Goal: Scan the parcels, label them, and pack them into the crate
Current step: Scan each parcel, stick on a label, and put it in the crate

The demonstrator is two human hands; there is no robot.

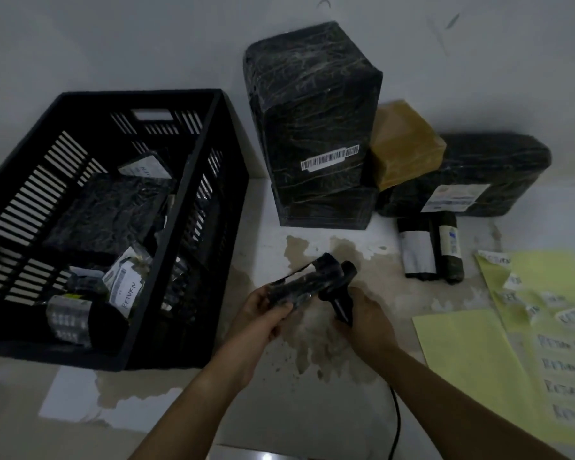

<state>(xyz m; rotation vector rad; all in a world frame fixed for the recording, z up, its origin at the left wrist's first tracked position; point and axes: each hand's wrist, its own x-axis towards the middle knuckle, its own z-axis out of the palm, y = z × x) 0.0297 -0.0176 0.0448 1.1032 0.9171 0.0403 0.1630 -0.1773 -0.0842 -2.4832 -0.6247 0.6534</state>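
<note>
**Item:** small black-wrapped parcel (299,283), lower centre of frame, with a white label at its far end.

**Held by:** left hand (263,313), fingers curled beneath and thumb on top, gripping the near end.

**Tool:** right hand (365,317) wraps round the handle of a black barcode scanner (341,300), whose head sits just beside the parcel's labelled end.

**Handling, as judged:** light. The plastic wrap looks soft and slightly slick and probably yields under pressure. Best gripped at the unlabelled end, keeping the label flat and uncovered.

**Destination:** black crate (140,93), left of frame, holding parcels marked RETURN.

**Also present:** yellow label sheets (462,346), lower right.
</note>
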